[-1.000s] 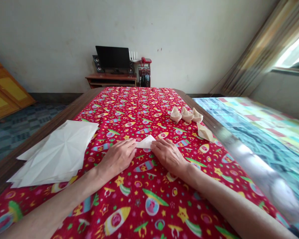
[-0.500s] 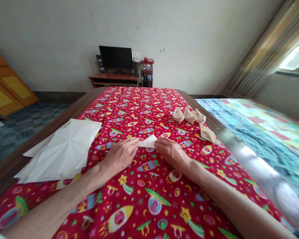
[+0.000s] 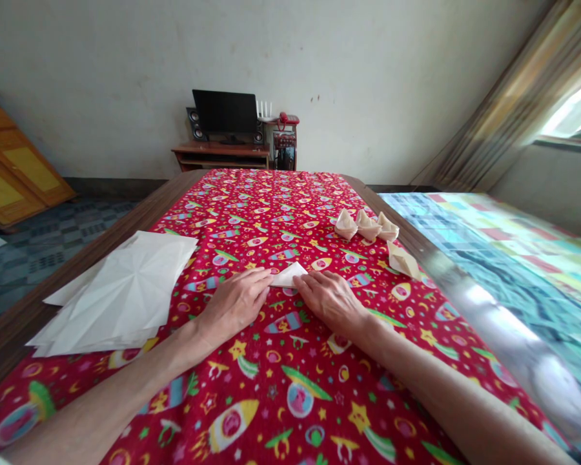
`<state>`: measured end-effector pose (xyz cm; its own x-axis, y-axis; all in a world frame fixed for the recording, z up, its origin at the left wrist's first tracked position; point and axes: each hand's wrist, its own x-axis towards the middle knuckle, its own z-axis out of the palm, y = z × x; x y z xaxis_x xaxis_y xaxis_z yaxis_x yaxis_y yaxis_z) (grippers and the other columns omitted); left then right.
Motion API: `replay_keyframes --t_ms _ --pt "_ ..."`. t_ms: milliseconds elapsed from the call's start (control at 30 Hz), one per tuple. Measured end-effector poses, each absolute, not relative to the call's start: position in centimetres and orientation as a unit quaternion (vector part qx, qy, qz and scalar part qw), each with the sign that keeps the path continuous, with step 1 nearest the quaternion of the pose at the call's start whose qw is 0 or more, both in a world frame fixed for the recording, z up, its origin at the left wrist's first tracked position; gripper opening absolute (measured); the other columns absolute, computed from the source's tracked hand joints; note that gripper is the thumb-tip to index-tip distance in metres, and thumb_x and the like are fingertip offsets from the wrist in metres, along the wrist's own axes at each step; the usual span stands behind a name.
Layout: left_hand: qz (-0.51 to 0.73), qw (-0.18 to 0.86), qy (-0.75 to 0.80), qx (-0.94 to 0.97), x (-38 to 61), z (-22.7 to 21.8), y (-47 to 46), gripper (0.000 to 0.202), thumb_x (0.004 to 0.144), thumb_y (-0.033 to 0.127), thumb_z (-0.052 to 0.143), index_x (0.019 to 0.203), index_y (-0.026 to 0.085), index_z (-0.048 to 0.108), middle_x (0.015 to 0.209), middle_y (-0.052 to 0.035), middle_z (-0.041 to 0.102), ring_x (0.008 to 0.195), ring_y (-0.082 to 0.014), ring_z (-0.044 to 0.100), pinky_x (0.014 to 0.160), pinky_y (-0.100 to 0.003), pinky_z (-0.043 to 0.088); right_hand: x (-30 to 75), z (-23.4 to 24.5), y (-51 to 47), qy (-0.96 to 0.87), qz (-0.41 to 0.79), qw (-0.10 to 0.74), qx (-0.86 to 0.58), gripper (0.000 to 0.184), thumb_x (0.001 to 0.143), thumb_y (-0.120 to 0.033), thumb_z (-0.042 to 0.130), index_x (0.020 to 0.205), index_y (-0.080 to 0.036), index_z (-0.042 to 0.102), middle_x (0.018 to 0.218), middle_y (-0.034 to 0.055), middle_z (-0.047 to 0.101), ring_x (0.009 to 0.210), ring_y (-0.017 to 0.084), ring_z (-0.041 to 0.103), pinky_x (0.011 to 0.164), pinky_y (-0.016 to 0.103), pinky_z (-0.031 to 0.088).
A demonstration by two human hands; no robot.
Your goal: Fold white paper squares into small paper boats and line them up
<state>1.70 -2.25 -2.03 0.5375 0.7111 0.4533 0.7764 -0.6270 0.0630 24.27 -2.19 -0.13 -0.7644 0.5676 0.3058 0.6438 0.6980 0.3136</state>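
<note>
A small white piece of folded paper, shaped like a low triangle, lies on the tablecloth between my hands. My left hand holds its left corner, fingers closed together and pointing right; the thumb side faces me. From the other side my right hand grips the right part of the paper, its fingertips pressed onto it and covering that corner. Left of my hands is a stack of creased white paper sheets. Several folded paper shapes stand at the right, with another paper piece lying nearer, half folded.
The red patterned tablecloth covers a long brown wooden table. Beyond it a monitor stands on a low desk with speakers. A bed runs along the right side; a wooden cabinet stands at the left.
My right hand's fingers have straightened a little and slid slightly left over the paper. My left hand stays in nearly the same place.
</note>
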Motion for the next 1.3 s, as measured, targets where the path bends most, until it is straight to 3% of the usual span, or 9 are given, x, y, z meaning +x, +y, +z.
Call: replay_keyframes --t_ms 200,367,633,700,800,867,933,1133,1300 --pt "-0.242 0.049 -0.402 -0.882 2.7 -2.0 -1.4 0.025 0.090 0.017 0.048 0.111 0.016 0.063 0.114 -0.0077 0.066 0.109 -0.0195 0.059 0.096 -0.035 0.049 24.0 -0.3 -2.3 -0.910 -0.230 0.084 -0.335 0.021 0.093 -0.010 0.040 0.106 -0.009 0.057 0.087 0.0085 0.064 0.080 0.020 0.057 0.061 0.032 0.039" --pt "-0.242 0.040 -0.408 -0.879 3.7 -1.3 -0.9 0.020 0.091 0.017 0.048 0.099 0.018 0.066 0.103 -0.0054 0.069 0.100 -0.0184 0.061 0.090 -0.033 0.051 23.8 -0.4 -2.1 -0.903 -0.216 0.091 -0.361 0.017 0.093 -0.013 0.042 0.093 -0.014 0.059 0.082 0.0055 0.064 0.074 0.018 0.056 0.059 0.031 0.034" --pt "-0.277 0.035 -0.432 -0.858 3.9 -1.4 -1.0 0.021 0.091 0.019 0.048 0.101 0.019 0.066 0.105 -0.0043 0.069 0.098 -0.0186 0.062 0.089 -0.033 0.051 23.6 -0.2 -1.5 -0.896 -0.220 0.107 -0.370 0.018 0.092 -0.014 0.044 0.082 -0.016 0.059 0.077 0.0041 0.063 0.072 0.017 0.054 0.060 0.030 0.029" --pt "-0.316 0.027 -0.435 -0.843 4.0 -1.5 -0.9 0.029 0.091 0.023 0.049 0.118 0.019 0.059 0.119 -0.0069 0.063 0.111 -0.0209 0.057 0.097 -0.036 0.047 23.8 -0.5 -1.2 -0.891 -0.214 0.137 -0.375 0.018 0.092 -0.015 0.044 0.081 -0.016 0.059 0.076 0.0033 0.063 0.070 0.015 0.053 0.060 0.029 0.029" --pt "-0.386 -0.018 -0.465 -0.797 4.5 -1.6 -1.2 0.057 0.090 0.035 0.051 0.141 0.018 0.032 0.138 -0.0138 0.046 0.125 -0.0249 0.046 0.104 -0.042 0.040 24.0 -0.8 -0.8 -0.876 -0.201 0.185 -0.398 0.022 0.093 -0.019 0.044 0.076 -0.017 0.058 0.069 0.0011 0.061 0.061 0.013 0.049 0.055 0.028 0.025" --pt "-0.418 -0.074 -0.489 -0.762 5.0 -1.5 -1.7 0.070 0.089 0.042 0.050 0.146 0.017 0.019 0.138 -0.0176 0.042 0.124 -0.0262 0.047 0.102 -0.042 0.042 23.9 -0.8 -0.8 -0.858 -0.192 0.220 -0.423 0.025 0.093 -0.021 0.043 0.073 -0.017 0.057 0.063 0.0002 0.059 0.056 0.012 0.046 0.052 0.028 0.021" --pt "-0.428 -0.134 -0.494 -0.745 5.6 -1.3 -2.3 0.072 0.089 0.044 0.049 0.146 0.017 0.016 0.137 -0.0181 0.043 0.123 -0.0262 0.047 0.101 -0.042 0.043 23.6 -0.6 -1.1 -0.843 -0.180 0.258 -0.435 0.025 0.092 -0.022 0.042 0.072 -0.018 0.056 0.062 0.0000 0.057 0.054 0.012 0.044 0.051 0.028 0.020" --pt "-0.407 -0.202 -0.477 -0.752 6.5 -0.4 -3.1 0.043 0.091 0.030 0.041 0.133 0.019 0.043 0.122 -0.0094 0.060 0.122 -0.0231 0.050 0.106 -0.039 0.038 22.5 -0.3 -2.8 -0.848 -0.152 0.305 -0.407 0.016 0.090 -0.021 0.043 0.079 -0.018 0.054 0.072 0.0014 0.058 0.063 0.013 0.048 0.055 0.026 0.025" --pt "-0.401 -0.175 -0.471 -0.766 6.5 -0.1 -3.1 0.037 0.084 0.015 0.043 0.118 0.019 0.056 0.104 -0.0066 0.068 0.111 -0.0236 0.057 0.103 -0.041 0.041 22.4 -0.1 -3.1 -0.841 -0.126 0.283 -0.444 0.011 0.088 -0.026 0.046 0.087 -0.018 0.054 0.074 0.0012 0.060 0.065 0.013 0.051 0.054 0.027 0.024"
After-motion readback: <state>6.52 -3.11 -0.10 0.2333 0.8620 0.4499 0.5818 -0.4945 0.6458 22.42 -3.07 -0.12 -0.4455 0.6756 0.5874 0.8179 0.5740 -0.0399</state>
